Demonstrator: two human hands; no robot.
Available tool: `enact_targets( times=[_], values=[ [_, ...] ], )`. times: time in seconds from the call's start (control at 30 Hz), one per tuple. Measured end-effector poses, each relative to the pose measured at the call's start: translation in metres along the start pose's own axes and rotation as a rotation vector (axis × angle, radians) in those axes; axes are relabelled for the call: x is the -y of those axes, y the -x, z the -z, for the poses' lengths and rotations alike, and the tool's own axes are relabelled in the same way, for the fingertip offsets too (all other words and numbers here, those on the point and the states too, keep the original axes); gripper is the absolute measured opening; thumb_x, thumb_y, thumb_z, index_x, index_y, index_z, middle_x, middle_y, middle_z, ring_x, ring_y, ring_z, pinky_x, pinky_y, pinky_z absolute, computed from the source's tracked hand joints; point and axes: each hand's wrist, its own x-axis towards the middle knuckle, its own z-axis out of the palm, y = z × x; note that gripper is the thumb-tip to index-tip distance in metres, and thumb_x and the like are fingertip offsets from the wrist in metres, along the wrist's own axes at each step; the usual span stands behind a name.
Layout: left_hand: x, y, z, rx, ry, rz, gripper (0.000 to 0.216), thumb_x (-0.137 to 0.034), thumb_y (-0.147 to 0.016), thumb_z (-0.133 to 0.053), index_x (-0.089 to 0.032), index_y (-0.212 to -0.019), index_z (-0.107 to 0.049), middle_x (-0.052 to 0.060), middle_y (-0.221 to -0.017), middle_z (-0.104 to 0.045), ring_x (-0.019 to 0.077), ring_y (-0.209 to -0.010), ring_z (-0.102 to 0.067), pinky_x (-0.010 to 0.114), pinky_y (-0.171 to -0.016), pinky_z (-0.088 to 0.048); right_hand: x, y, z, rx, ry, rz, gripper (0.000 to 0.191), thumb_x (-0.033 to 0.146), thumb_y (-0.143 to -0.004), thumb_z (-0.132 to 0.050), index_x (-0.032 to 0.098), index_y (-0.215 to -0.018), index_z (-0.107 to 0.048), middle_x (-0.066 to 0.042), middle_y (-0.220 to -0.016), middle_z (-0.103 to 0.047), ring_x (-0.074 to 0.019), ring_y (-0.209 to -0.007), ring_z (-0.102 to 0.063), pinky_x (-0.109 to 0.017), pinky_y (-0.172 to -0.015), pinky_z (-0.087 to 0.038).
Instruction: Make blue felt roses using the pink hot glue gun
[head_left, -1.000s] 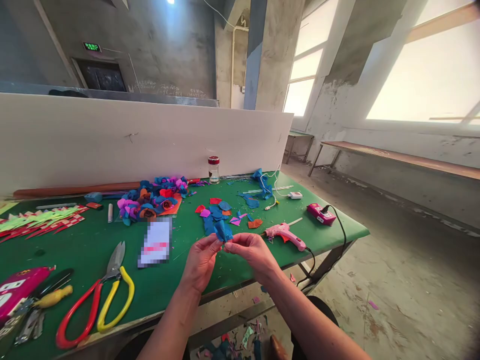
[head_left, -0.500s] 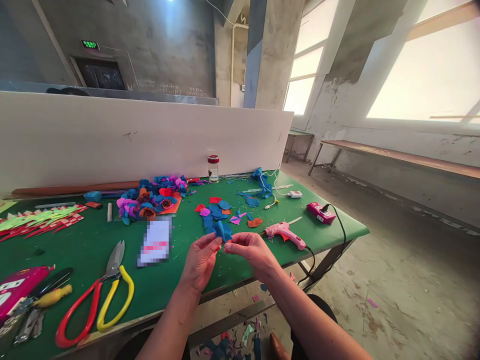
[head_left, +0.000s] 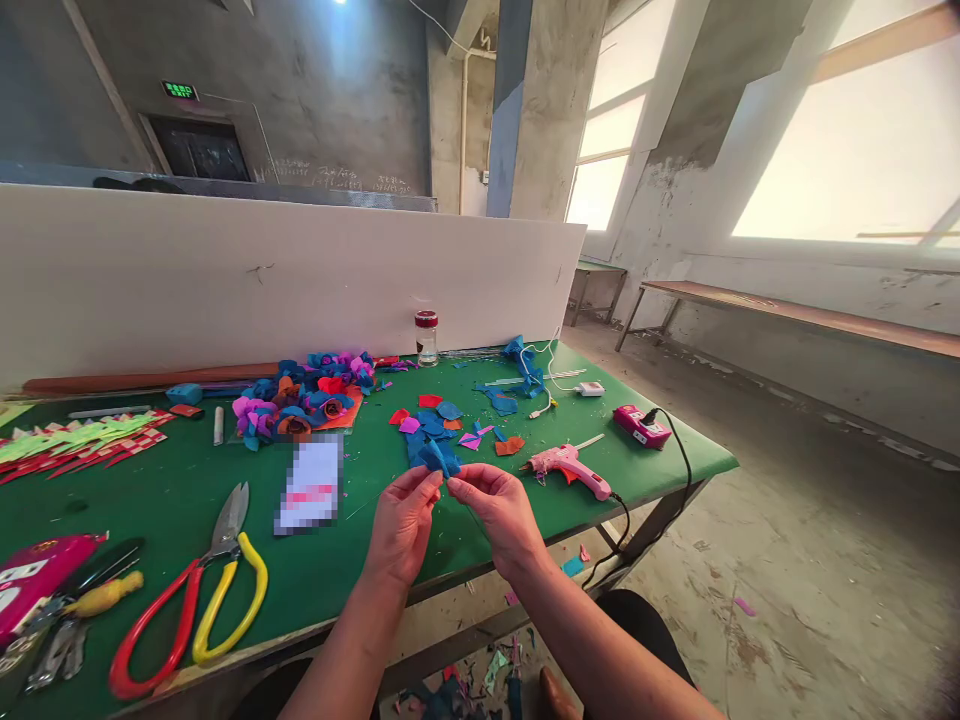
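Observation:
A small blue felt piece is pinched between both my hands, just above the front edge of the green table. My left hand grips its left side with thumb and fingertips. My right hand pinches its right side, fingers curled. Behind the piece lie loose felt scraps in blue, red and pink. A pink glue gun rests to the right of my right hand.
Large red-and-yellow-handled shears lie at the front left. A heap of felt flowers, a small glass jar, a pink power strip and a white partition board stand further back. Scraps litter the floor below.
Both hands have shifted slightly left and turned the blue piece a little; my right hand has dropped lower. Everything on the table has stayed put.

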Motion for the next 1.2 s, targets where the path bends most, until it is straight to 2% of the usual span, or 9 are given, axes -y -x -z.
enact_targets(
  times=[0.2, 0.47, 0.73, 0.93, 1.07, 1.2],
  values=[
    [0.002, 0.002, -0.002, -0.007, -0.01, -0.041, 0.024, -0.026, -0.051, -0.085, -0.017, -0.07, -0.074, 0.001, -0.069, -0.067, 0.0098, -0.062, -0.051, 0.024, -0.062, -0.041, -0.006, 0.001, -0.003, -0.022, -0.03, 0.08, 0.021, 0.031, -0.061, -0.081, 0.019, -0.077, -0.074, -0.002, -0.079, -0.073, -0.0163, -0.076, -0.064, -0.03, -0.079, -0.049],
    [0.004, 0.001, -0.002, 0.005, 0.047, -0.052, 0.022, -0.023, -0.054, -0.084, -0.018, -0.072, -0.073, 0.001, -0.073, -0.07, 0.0119, -0.068, -0.058, 0.025, -0.068, -0.045, -0.01, 0.004, -0.007, -0.042, -0.031, 0.126, 0.024, 0.032, -0.063, -0.081, 0.018, -0.082, -0.074, -0.003, -0.081, -0.075, -0.0183, -0.076, -0.065, -0.032, -0.078, -0.05],
    [0.005, 0.004, -0.006, 0.021, 0.09, -0.064, 0.023, -0.022, -0.054, -0.084, -0.017, -0.072, -0.071, 0.001, -0.072, -0.072, 0.0132, -0.068, -0.062, 0.028, -0.074, -0.048, -0.017, 0.003, -0.011, -0.123, -0.035, 0.14, 0.026, 0.035, -0.066, -0.08, 0.016, -0.081, -0.071, -0.002, -0.07, -0.072, -0.0147, -0.066, -0.063, -0.026, -0.066, -0.047],
    [0.006, 0.006, -0.008, 0.019, 0.101, -0.085, 0.024, -0.021, -0.053, -0.084, -0.017, -0.071, -0.069, 0.001, -0.07, -0.072, 0.0127, -0.067, -0.062, 0.028, -0.074, -0.048, -0.017, 0.005, -0.012, -0.131, 0.015, 0.201, 0.021, 0.034, -0.071, -0.075, 0.016, -0.081, -0.068, -0.002, -0.071, -0.071, -0.0145, -0.064, -0.064, -0.025, -0.063, -0.048],
    [0.008, 0.006, -0.007, 0.036, 0.09, -0.101, 0.022, -0.022, -0.055, -0.084, -0.017, -0.068, -0.068, 0.0, -0.069, -0.07, 0.0113, -0.067, -0.06, 0.025, -0.073, -0.047, -0.02, 0.006, -0.011, -0.173, 0.196, 0.342, 0.013, 0.03, -0.077, -0.068, 0.017, -0.083, -0.068, -0.002, -0.072, -0.071, -0.0149, -0.062, -0.064, -0.026, -0.061, -0.051],
    [0.009, 0.006, -0.006, 0.013, 0.083, -0.102, 0.024, -0.024, -0.055, -0.084, -0.017, -0.065, -0.064, -0.003, -0.064, -0.065, 0.0106, -0.066, -0.057, 0.024, -0.072, -0.046, -0.02, 0.008, -0.009, -0.201, 0.503, 0.641, 0.012, 0.02, -0.082, -0.062, 0.02, -0.087, -0.072, -0.004, -0.085, -0.07, -0.015, -0.071, -0.065, -0.026, -0.066, -0.054]
  ],
)
